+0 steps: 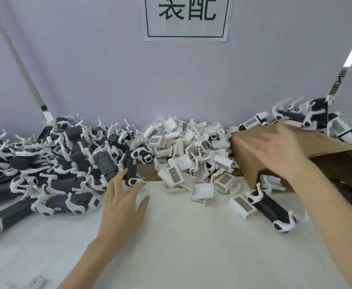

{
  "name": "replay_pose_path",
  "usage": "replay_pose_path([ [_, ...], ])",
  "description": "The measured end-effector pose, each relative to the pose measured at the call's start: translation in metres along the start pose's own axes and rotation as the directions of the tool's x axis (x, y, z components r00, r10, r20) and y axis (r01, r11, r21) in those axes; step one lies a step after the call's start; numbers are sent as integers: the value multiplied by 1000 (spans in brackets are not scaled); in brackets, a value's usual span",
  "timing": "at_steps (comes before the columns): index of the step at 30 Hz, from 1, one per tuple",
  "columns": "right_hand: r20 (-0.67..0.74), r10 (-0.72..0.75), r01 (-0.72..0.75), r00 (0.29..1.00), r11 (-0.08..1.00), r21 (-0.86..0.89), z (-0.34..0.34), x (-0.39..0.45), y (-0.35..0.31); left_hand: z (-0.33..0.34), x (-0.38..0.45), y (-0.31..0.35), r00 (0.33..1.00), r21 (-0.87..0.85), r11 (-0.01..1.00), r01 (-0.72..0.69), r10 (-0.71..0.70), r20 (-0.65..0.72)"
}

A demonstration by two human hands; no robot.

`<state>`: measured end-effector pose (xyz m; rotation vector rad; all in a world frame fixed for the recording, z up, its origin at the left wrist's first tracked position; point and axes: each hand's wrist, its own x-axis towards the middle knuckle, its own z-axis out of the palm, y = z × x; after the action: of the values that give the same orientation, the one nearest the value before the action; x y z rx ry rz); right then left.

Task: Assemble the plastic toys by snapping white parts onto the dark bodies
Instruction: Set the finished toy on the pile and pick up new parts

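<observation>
Left hand [122, 202], grip open, is hovering below a dark body [130, 170]; right hand [275, 151], grip open, is hovering over the cardboard box [248, 161] on the white desk [181, 236].

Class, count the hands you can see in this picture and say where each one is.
2. The left hand reaches toward a dark toy body at the edge of the left pile. The right hand is spread above the cardboard box. None seem hidden.
</observation>
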<state>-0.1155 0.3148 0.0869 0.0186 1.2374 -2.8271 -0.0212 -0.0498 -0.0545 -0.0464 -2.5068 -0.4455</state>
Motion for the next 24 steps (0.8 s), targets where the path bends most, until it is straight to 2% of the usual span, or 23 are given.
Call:
replay_pose_path([
  [3,101,133,-105,986,964,-245,-9,-23,51,1,3,-5,999,72,997,1,-4,53],
  [7,80,163,-123,983,923,-365,-13,-49,99,1,10,-9,993,233,971,-56,30,113],
  [11,124,184,-102,975,867,-487,-10,-63,117,3,12,-5,992,385,920,-72,25,127],
  [18,175,227,-90,958,818,-569,-4,-72,133,6,12,-12,990,284,959,-2,-38,137],
  [21,176,231,-88,957,809,-581,-3,-74,137,5,12,-15,982,271,962,-18,-34,186],
  [24,169,247,-102,954,799,-593,-2,-75,140,2,14,-15,988,191,982,12,-41,148],
])
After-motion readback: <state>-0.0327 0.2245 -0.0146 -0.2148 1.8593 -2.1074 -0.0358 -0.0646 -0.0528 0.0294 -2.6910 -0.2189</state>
